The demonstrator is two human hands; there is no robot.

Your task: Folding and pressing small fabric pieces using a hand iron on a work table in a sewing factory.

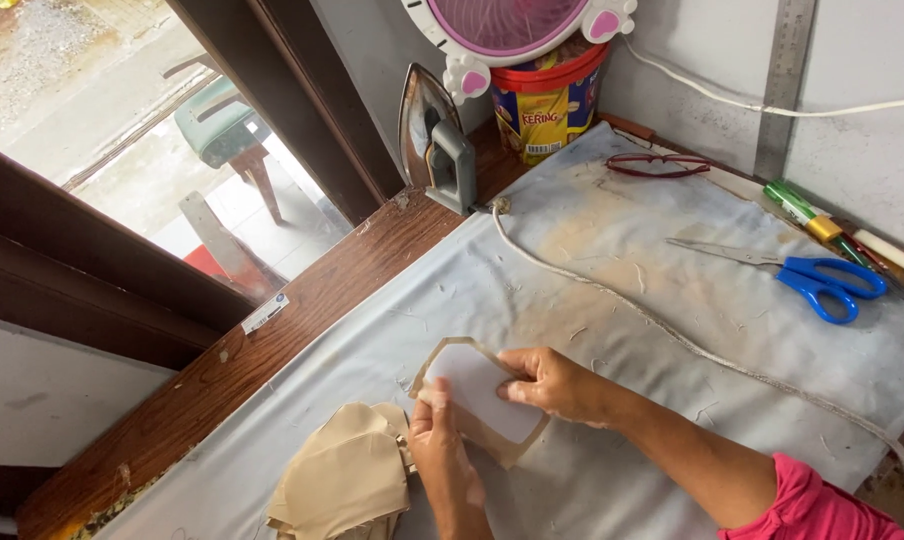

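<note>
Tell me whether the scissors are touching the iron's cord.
Apart. The head view shows the blue-handled scissors lying on the grey cloth, with bare cloth between them and the cord.

A beige fabric piece [492, 435] lies flat, a white liner piece [482, 390] laid on top so a tan border shows around it. Both sit pinched under the grip of the two hands; a stack of beige pieces [342, 480] rests just left of the grip.
</note>
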